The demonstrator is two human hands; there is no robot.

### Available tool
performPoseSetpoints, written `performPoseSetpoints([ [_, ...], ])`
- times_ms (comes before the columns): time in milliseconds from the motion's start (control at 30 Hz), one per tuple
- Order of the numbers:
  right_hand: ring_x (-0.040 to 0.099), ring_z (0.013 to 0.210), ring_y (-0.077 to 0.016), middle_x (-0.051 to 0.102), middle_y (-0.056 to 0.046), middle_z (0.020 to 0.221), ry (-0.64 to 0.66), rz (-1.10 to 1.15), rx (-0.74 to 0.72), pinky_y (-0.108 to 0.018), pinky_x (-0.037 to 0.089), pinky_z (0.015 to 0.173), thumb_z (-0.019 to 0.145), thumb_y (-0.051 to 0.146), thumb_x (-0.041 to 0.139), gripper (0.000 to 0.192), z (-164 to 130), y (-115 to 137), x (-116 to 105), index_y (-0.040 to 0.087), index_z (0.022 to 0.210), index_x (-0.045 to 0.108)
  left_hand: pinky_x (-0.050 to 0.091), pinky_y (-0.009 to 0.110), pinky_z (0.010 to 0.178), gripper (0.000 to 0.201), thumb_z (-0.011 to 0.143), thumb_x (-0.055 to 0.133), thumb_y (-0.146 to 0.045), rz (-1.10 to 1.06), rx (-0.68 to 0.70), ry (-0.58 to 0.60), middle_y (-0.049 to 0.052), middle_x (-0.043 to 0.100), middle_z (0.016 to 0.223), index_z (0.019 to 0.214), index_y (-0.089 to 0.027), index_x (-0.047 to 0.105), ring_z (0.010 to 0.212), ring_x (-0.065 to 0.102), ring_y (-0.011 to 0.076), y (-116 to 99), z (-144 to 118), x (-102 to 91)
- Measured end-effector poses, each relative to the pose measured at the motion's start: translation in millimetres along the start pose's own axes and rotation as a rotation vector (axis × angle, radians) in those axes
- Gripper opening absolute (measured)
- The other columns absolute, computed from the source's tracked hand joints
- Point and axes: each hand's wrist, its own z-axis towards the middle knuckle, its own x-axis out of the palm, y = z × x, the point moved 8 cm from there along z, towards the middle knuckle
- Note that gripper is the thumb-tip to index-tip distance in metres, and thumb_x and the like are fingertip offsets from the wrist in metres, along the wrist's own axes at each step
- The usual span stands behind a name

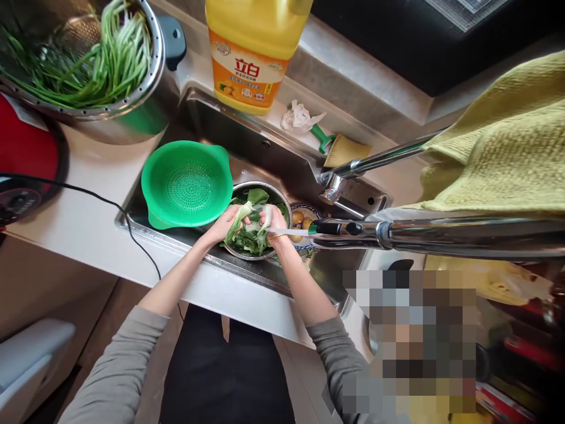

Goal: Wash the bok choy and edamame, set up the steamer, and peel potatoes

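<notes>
My left hand (226, 225) is closed around a leafy green (242, 217) with a pale, thick stem. Close beside it, my right hand (275, 220) grips another pale-stemmed leafy green (265, 219). Both hands are over a round metal bowl (289, 207) in the sink, filled with dark green leaves (257, 196). From the right, a stream of water (293, 232) leaves the pull-out faucet (348, 234) and reaches my right hand. Some fingertips are hidden by the leaves.
A green colander (188, 152) rests over the sink's (207, 109) left side. Potatoes (298, 218) lie on a patterned plate right of the bowl. Behind are a yellow detergent jug (253, 53) and a brush (323, 138). A steel pot (132, 121) holds scallions (123, 53). A black cord (106, 200) crosses the counter.
</notes>
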Motion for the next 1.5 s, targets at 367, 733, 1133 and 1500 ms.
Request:
performPoseSetpoints([
  [367, 0.061, 0.093, -0.0236, 0.067, -0.010, 0.095, 0.213, -0.437, -0.378, -0.036, 0.049, 0.086, 0.089, 0.060, 0.041, 0.055, -41, 24, 28, 0.013, 0.107, 0.063, 0.052, 0.033, 0.081, 0.047, 0.098, 0.031, -0.023, 0.736, -0.025, -0.084, 0.023, 0.067, 0.115, 0.142, -0.006, 0.035, 0.098, 0.069, 0.0255, -20, -5, 31.3],
  [733, 0.063, 0.092, -0.0246, 0.070, -0.014, 0.103, 0.341, -0.712, -0.568, -0.035, 0.048, 0.085, 0.091, 0.039, 0.041, 0.038, -39, 23, 20, 0.014, 0.107, 0.065, 0.049, 0.031, 0.079, 0.040, 0.097, 0.032, -0.024, 0.549, 0.057, 0.161, 0.017, 0.070, 0.102, 0.133, -0.011, 0.045, 0.090, 0.068, 0.0228, -15, 0, 28.6],
  [1133, 0.056, 0.077, -0.0187, 0.065, -0.007, 0.082, 0.366, -0.636, -0.339, -0.030, 0.044, 0.072, 0.086, 0.047, 0.045, 0.038, -23, 27, -12, 0.014, 0.089, 0.063, 0.048, 0.031, 0.085, 0.068, 0.093, 0.030, -0.058, 0.287, -0.077, 0.249, 0.012, 0.069, 0.101, 0.139, -0.012, 0.045, 0.094, 0.063, 0.0208, 18, 6, 1.1],
  [1500, 0.047, 0.064, -0.0138, 0.057, -0.002, 0.066, 0.504, -0.899, -0.400, -0.025, 0.035, 0.062, 0.089, 0.040, 0.049, 0.029, -41, 45, 15, 0.017, 0.072, 0.057, 0.047, 0.034, 0.078, 0.037, 0.096, 0.036, -0.042, 0.680, 0.093, 0.205, 0.013, 0.068, 0.090, 0.094, -0.015, 0.060, 0.088, 0.064, 0.0257, -20, 9, 27.5],
])
